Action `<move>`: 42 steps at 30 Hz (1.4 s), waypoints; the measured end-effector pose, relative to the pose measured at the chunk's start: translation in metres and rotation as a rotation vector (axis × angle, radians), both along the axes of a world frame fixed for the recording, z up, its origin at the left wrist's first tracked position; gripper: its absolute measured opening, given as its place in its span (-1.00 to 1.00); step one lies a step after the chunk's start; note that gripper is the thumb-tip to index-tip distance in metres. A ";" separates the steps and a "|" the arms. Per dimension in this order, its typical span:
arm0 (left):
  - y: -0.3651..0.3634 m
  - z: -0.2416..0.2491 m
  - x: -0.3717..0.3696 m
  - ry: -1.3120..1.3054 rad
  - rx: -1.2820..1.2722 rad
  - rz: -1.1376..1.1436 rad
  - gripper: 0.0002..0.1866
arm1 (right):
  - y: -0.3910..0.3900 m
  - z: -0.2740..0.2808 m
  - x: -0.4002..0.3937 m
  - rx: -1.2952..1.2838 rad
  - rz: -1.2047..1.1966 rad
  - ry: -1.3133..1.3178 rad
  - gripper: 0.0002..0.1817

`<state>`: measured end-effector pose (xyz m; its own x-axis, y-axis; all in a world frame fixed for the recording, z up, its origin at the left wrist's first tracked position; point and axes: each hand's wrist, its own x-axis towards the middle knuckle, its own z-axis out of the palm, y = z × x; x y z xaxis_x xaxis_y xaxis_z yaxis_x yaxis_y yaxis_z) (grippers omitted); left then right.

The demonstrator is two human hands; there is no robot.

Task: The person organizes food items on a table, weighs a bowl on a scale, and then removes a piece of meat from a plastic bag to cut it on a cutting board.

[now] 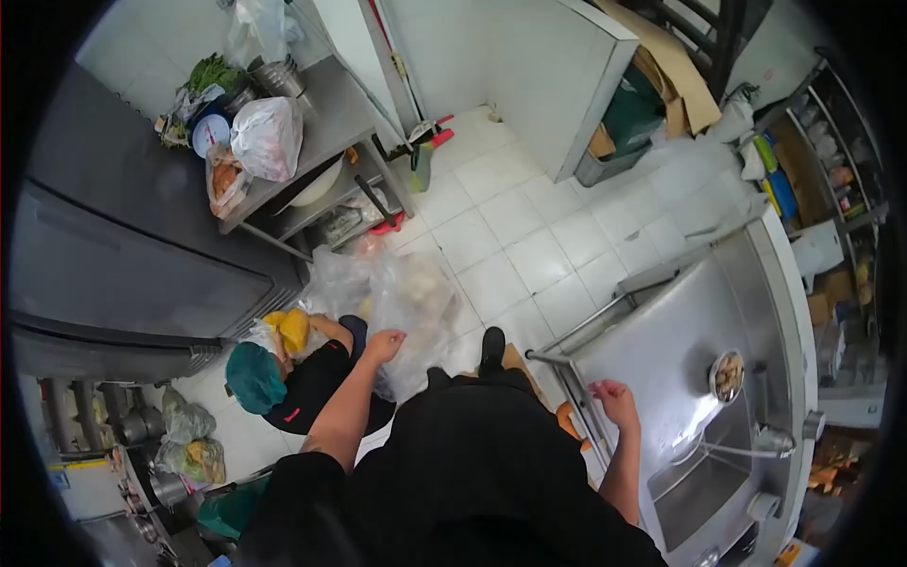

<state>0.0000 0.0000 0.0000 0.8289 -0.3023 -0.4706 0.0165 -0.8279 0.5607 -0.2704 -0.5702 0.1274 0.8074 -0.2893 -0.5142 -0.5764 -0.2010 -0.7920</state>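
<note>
My left hand (385, 346) is held out with its fingers curled closed, above or against the edge of a large clear plastic bag (413, 293) on the floor. Whether it grips the plastic or anything small cannot be made out. Beside the metal sink counter (652, 350) is my right hand (616, 402), its fingers bent in towards the thumb; anything between them is too small to name. A steel bowl (727, 376) of pale brownish pieces stands on that counter, beyond my right hand.
A co-worker in a green cap (255, 378) crouches at my left by a yellow item (288, 329). Behind them is a grey refrigerator (113, 274). A metal table (331, 94) carries bags, greens and a scale. A low partition wall (567, 85) stands ahead.
</note>
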 end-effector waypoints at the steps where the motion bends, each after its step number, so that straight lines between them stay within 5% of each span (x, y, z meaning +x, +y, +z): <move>1: 0.013 -0.011 -0.029 0.053 0.096 0.010 -0.58 | 0.004 0.028 0.009 -0.078 0.045 0.002 -0.69; 2: 0.026 -0.017 -0.057 0.106 0.065 0.012 -0.58 | 0.005 0.051 0.026 -0.158 0.092 -0.007 -0.71; 3: -0.004 -0.026 0.059 0.054 0.028 0.019 -0.57 | -0.035 0.050 0.167 -0.168 0.103 -0.111 -0.71; 5: -0.009 -0.006 0.028 0.207 0.021 0.070 -0.58 | -0.048 0.083 0.215 -0.436 0.319 -0.005 -0.70; 7: 0.047 -0.081 0.011 0.160 0.257 -0.230 -0.60 | -0.044 0.084 0.266 -0.463 0.370 0.026 -0.70; 9: 0.024 -0.033 0.002 0.403 0.221 0.176 -0.58 | -0.049 0.081 0.315 -0.554 0.370 0.020 -0.69; 16: 0.006 -0.033 0.100 0.502 0.260 0.128 -0.49 | 0.010 0.052 0.493 -0.507 0.686 -0.123 -0.65; 21: -0.011 -0.119 0.240 0.311 0.005 0.070 -0.52 | 0.068 0.072 0.633 -0.518 0.907 -0.048 -0.59; 23: -0.038 -0.076 0.322 0.291 -0.010 0.109 -0.52 | 0.092 0.099 0.707 -0.484 1.040 -0.015 -0.57; 25: -0.040 -0.082 0.381 0.023 -0.112 0.292 -0.54 | 0.118 0.101 0.780 -0.527 1.166 -0.154 -0.57; 29: -0.034 -0.018 0.458 -0.195 -0.412 0.717 -0.64 | 0.245 0.150 0.912 -0.758 1.474 -0.481 -0.62; 31: -0.031 0.016 0.461 -0.172 -0.529 0.901 -0.66 | 0.334 0.171 0.949 -0.301 1.511 -0.769 -0.69; 35: -0.035 0.006 0.389 -0.144 -0.577 1.232 -0.65 | 0.500 0.208 0.978 0.004 1.759 -0.986 -0.73; 41: -0.212 -0.090 0.136 -0.195 -0.554 2.116 -0.59 | 0.693 0.155 1.021 -0.142 1.857 -1.530 -0.74; 42: -0.262 -0.063 0.125 -0.105 -0.525 2.301 -0.59 | 0.710 0.140 1.027 -0.216 1.892 -1.629 -0.75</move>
<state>0.1250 -0.2623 -0.0627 -0.1292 0.7564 -0.6412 0.3167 0.6443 0.6962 0.7566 0.1401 0.2673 -0.2791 0.8849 0.3728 0.9246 0.3524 -0.1443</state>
